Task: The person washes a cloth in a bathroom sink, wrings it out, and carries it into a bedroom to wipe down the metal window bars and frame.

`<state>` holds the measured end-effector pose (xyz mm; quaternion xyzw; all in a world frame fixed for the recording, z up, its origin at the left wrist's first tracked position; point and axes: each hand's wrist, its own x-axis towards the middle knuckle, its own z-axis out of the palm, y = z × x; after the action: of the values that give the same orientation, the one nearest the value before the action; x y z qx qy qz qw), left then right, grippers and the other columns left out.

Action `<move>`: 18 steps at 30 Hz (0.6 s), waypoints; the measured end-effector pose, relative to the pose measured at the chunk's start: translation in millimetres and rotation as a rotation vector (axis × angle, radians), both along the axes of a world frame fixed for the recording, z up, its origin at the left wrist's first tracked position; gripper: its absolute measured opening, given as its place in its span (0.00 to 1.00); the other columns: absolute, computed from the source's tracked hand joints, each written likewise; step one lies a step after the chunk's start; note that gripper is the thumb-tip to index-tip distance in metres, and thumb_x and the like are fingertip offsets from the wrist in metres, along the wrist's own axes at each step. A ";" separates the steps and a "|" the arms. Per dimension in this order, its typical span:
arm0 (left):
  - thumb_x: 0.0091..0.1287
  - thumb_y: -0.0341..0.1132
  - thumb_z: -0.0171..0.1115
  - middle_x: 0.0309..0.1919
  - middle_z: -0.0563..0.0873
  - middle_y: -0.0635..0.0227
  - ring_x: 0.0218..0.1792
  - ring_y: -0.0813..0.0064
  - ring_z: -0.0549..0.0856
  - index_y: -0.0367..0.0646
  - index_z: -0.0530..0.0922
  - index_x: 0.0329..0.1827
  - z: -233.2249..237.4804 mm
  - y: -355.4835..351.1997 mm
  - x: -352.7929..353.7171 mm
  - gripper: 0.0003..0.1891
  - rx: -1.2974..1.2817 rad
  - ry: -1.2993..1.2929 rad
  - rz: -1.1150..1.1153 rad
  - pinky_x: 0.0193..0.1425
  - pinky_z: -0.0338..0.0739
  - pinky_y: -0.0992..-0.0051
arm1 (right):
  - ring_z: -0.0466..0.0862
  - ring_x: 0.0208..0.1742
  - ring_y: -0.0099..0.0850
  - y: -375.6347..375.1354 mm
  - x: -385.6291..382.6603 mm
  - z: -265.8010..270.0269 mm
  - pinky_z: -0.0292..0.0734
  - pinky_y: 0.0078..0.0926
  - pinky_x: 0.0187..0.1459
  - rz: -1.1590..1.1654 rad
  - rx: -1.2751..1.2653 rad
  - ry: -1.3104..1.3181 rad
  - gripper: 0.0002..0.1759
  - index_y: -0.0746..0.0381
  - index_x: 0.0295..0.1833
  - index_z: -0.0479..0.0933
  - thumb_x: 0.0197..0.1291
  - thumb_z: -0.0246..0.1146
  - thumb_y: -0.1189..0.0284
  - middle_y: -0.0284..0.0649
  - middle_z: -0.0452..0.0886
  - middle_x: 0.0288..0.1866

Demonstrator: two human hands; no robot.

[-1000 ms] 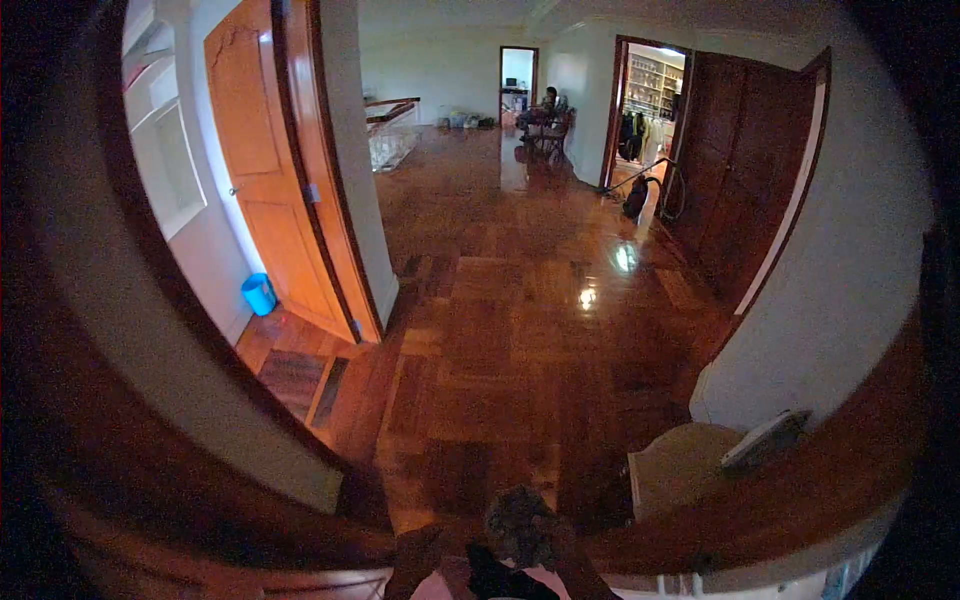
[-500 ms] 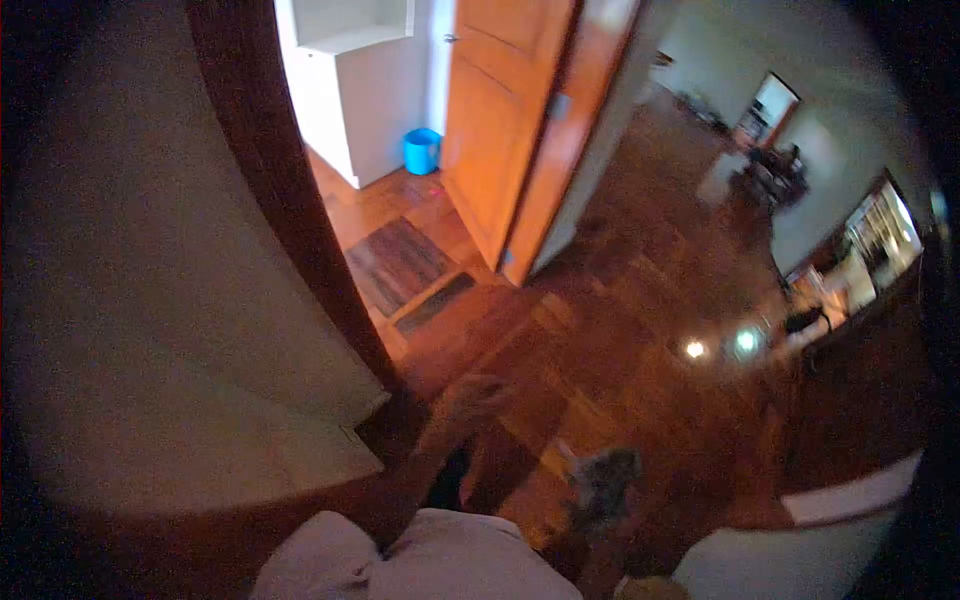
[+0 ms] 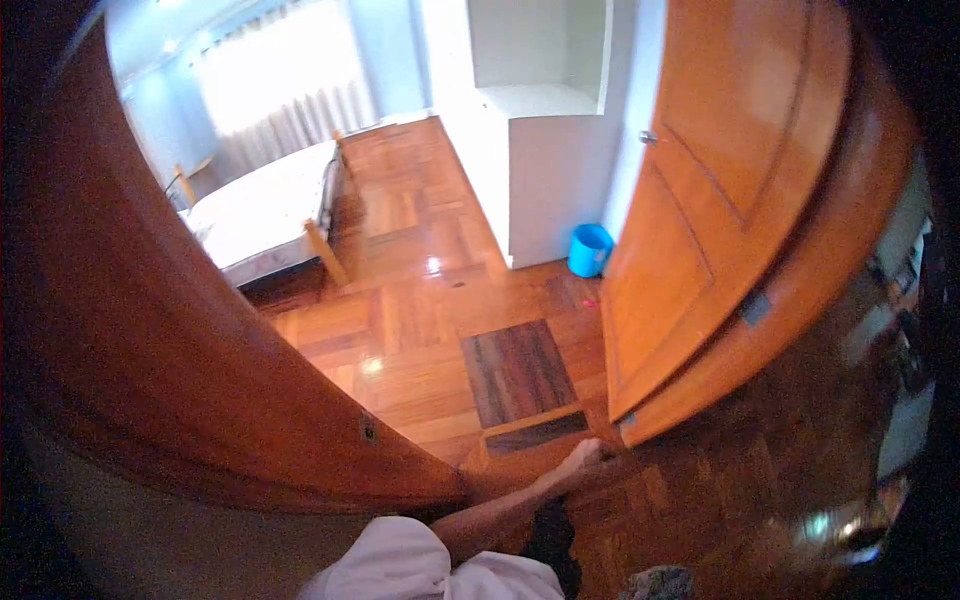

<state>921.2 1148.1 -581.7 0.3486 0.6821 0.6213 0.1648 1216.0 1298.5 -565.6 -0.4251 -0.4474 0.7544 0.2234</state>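
My left hand [image 3: 585,457] hangs low in front of me above the doorway floor, near the bottom of the open door. Its fingers look loosely bent and a little blurred, with nothing seen in them. At the bottom edge, a grey crumpled bundle that looks like a cloth [image 3: 657,582] shows in part. My right hand, which carries it, is hidden below the frame. The wooden door [image 3: 700,210] stands open on the right, with a metal handle. A dark striped mat [image 3: 520,370] lies on the floor just inside.
A wooden door frame [image 3: 200,330] curves along the left. Inside are a bed [image 3: 265,215] with a bare mattress, a curtained window [image 3: 280,80], a white cabinet [image 3: 555,185] and a blue bin [image 3: 590,250]. Dark parquet [image 3: 700,500] runs to the right.
My view has turned left toward the doorway, bringing the bed and window into sight. My left hand has shifted right and down in the picture; the grey bundle has dropped toward the bottom edge.
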 end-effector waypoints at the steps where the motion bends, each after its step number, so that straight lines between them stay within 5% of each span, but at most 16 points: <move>1: 0.69 0.38 0.61 0.29 0.83 0.42 0.32 0.56 0.88 0.33 0.82 0.39 22.6 -12.2 -32.4 0.13 -0.214 -0.071 -0.001 0.39 0.79 0.55 | 0.87 0.42 0.39 16.6 -33.5 -6.6 0.86 0.39 0.46 0.049 -0.013 -0.002 0.22 0.73 0.56 0.80 0.62 0.66 0.68 0.47 0.86 0.46; 4: 0.69 0.40 0.59 0.31 0.85 0.43 0.35 0.50 0.88 0.35 0.84 0.42 39.5 -40.6 -111.8 0.14 -0.569 -0.040 0.126 0.41 0.79 0.52 | 0.87 0.41 0.38 60.6 -149.2 -16.2 0.86 0.38 0.45 0.253 -0.031 0.008 0.21 0.73 0.56 0.80 0.62 0.65 0.68 0.46 0.86 0.45; 6: 0.69 0.42 0.58 0.30 0.86 0.46 0.34 0.49 0.88 0.38 0.86 0.41 -68.8 -67.5 -167.6 0.15 -0.293 0.060 0.348 0.41 0.81 0.52 | 0.87 0.40 0.38 85.7 -239.1 -8.8 0.86 0.38 0.45 0.408 -0.025 0.028 0.21 0.73 0.56 0.80 0.62 0.65 0.69 0.46 0.86 0.45; 8: 0.68 0.42 0.59 0.30 0.87 0.47 0.35 0.48 0.89 0.36 0.86 0.36 -41.7 -96.1 -183.6 0.17 -0.064 -0.150 0.502 0.41 0.82 0.53 | 0.87 0.40 0.38 101.4 -324.5 -2.6 0.86 0.38 0.44 0.574 0.004 0.050 0.21 0.73 0.55 0.80 0.62 0.65 0.69 0.46 0.86 0.44; 10: 0.67 0.44 0.60 0.31 0.88 0.46 0.38 0.48 0.89 0.35 0.86 0.35 -7.7 -129.2 -199.8 0.18 -0.740 -0.254 0.636 0.43 0.83 0.54 | 0.87 0.39 0.38 107.0 -399.9 10.0 0.86 0.38 0.44 0.719 0.045 0.074 0.21 0.73 0.55 0.80 0.62 0.65 0.69 0.46 0.86 0.44; 13: 0.67 0.45 0.63 0.36 0.88 0.46 0.41 0.47 0.89 0.38 0.87 0.42 -12.9 -182.8 -203.9 0.17 -0.609 -0.454 0.917 0.45 0.82 0.57 | 0.87 0.38 0.38 92.0 -511.6 22.9 0.86 0.37 0.43 0.926 0.070 0.095 0.21 0.73 0.55 0.80 0.62 0.65 0.69 0.45 0.86 0.43; 16: 0.66 0.44 0.61 0.32 0.88 0.45 0.40 0.48 0.90 0.37 0.88 0.37 -74.8 -215.2 -224.4 0.17 -0.734 -0.322 1.163 0.48 0.83 0.55 | 0.87 0.37 0.37 65.4 -616.5 11.3 0.86 0.37 0.42 1.044 0.064 0.081 0.20 0.73 0.54 0.81 0.62 0.65 0.69 0.45 0.86 0.42; 18: 0.64 0.43 0.61 0.33 0.88 0.45 0.40 0.47 0.89 0.38 0.89 0.37 -83.0 -229.9 -249.5 0.16 -0.668 -0.456 1.211 0.49 0.83 0.55 | 0.87 0.37 0.37 39.5 -675.3 1.0 0.86 0.37 0.42 1.076 0.048 0.036 0.20 0.73 0.54 0.81 0.62 0.64 0.69 0.45 0.87 0.41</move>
<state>671.7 918.3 -664.7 -0.2971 0.8575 0.4192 0.0278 540.7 1338.0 -564.6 -0.1176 -0.6151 0.7591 -0.1775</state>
